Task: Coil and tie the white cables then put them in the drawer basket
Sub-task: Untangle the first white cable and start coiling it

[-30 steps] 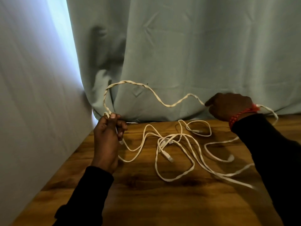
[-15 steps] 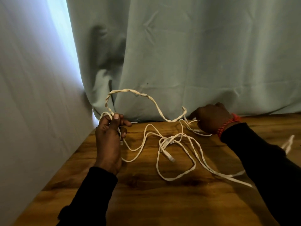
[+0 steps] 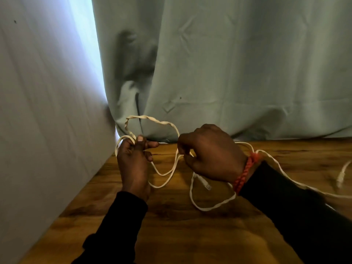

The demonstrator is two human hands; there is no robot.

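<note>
Head view, inspected from near to far. Nearest, at 5 o'clock, a dark sleeve (image 3: 304, 212) is seen with a red braided wristband (image 3: 245, 170) at its cuff; a strand of the white cables (image 3: 209, 206) is draped over that forearm and trails off toward 3 o'clock, where a blurred connector end (image 3: 342, 175) lies on the wooden table (image 3: 171, 235). A slack loop and a clear plug (image 3: 204, 182) rest on the table just below the right hand.

At centre, the right hand (image 3: 213, 155) is held with fingers curled, pinching the cable at its fingertips. Just beside it at 9 o'clock, the left hand (image 3: 133, 161) is clamped on gathered turns, thumb pressed on top, forefinger extended toward the right hand. A twisted arc of cable rises between the two hands toward 12 o'clock.

Change noted: over the last second the right hand has been brought in from well apart at 3 o'clock to just beside the left, and the arc has been shortened accordingly. It is judged that another turn is being delivered to the coil; coiling is at an early stage, with most cable loose, tying not yet begun.

Farthest, a pale green curtain (image 3: 238, 73) and a wall (image 3: 47, 111) at 9 o'clock are recorded. No drawer basket is in view. No brands, labels or legible writing are found.
</note>
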